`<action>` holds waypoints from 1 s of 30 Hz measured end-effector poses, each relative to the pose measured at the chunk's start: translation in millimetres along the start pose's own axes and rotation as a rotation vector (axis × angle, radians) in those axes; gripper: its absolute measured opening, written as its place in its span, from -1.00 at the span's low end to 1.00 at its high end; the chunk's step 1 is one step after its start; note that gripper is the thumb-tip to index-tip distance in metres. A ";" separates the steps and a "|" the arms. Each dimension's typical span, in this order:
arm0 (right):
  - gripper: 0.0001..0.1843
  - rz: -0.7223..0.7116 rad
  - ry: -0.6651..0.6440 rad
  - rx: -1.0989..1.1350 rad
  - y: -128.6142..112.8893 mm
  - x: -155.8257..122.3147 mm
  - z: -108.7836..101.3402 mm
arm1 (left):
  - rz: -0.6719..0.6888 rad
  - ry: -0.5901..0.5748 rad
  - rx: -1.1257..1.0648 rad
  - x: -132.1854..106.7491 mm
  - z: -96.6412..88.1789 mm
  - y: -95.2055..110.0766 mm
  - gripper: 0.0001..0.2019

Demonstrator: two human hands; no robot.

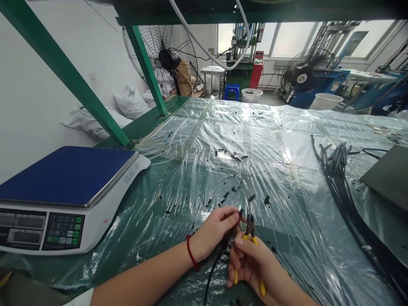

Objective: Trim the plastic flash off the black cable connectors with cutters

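My left hand (223,225), with a red band at the wrist, pinches the end of a black cable (209,276). The cable's dark tip (241,211) pokes out past the thumb, and its length trails down toward the table's near edge. Close beside it, my right hand (255,259) is wrapped round yellow-handled cutting pliers (250,227). Their dark jaws point away from me, just right of the cable tip; whether they touch it I cannot tell. Small black offcuts (235,157) lie scattered on the plastic sheet (197,182) ahead of both hands.
A digital scale (66,178) with a blue top stands at the left. To the right lies a bundle of black cables (344,187) beside a grey box (389,174). Green posts (145,68) rise at the table's left edge. Fans (168,59), machines and buckets (251,95) stand beyond.
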State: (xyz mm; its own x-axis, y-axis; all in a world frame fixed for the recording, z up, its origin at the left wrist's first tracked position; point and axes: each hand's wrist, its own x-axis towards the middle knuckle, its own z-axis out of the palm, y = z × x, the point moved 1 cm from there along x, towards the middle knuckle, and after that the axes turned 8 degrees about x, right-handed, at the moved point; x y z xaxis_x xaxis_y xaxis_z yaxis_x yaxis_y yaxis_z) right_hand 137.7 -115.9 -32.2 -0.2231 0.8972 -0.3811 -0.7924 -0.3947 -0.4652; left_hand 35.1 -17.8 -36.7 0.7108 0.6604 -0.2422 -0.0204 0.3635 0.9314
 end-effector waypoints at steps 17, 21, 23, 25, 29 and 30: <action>-0.71 -0.143 0.165 -0.080 -13.7 0.2 -11.0 | 0.109 -0.075 0.076 -7.8 -0.8 17.8 -0.77; -0.59 -0.110 0.123 -0.104 -8.2 1.3 -13.3 | 0.120 -0.111 0.133 -9.6 1.2 19.0 -0.78; -0.55 -0.118 0.125 -0.112 -5.7 1.0 -14.4 | 0.083 -0.160 0.081 -10.2 1.7 18.9 -0.80; -0.58 -0.133 0.139 -0.119 -4.8 0.2 -14.9 | 0.069 -0.186 0.046 -10.7 0.9 21.4 -0.82; -0.61 -0.133 0.157 -0.137 -8.3 -3.0 -12.7 | 0.142 -0.187 0.139 -10.8 -5.5 31.4 -0.80; -0.61 -0.129 0.158 -0.143 -9.8 -3.9 -11.8 | 0.152 -0.183 0.162 -10.8 -7.3 33.0 -0.79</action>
State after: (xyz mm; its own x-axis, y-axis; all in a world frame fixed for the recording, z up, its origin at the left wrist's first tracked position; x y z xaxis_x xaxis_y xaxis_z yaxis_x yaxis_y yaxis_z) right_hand 153.0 -117.9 -35.6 -0.0250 0.9043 -0.4261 -0.7179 -0.3129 -0.6219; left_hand 21.6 -8.1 -5.4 0.8236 0.5643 -0.0574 -0.0338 0.1498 0.9881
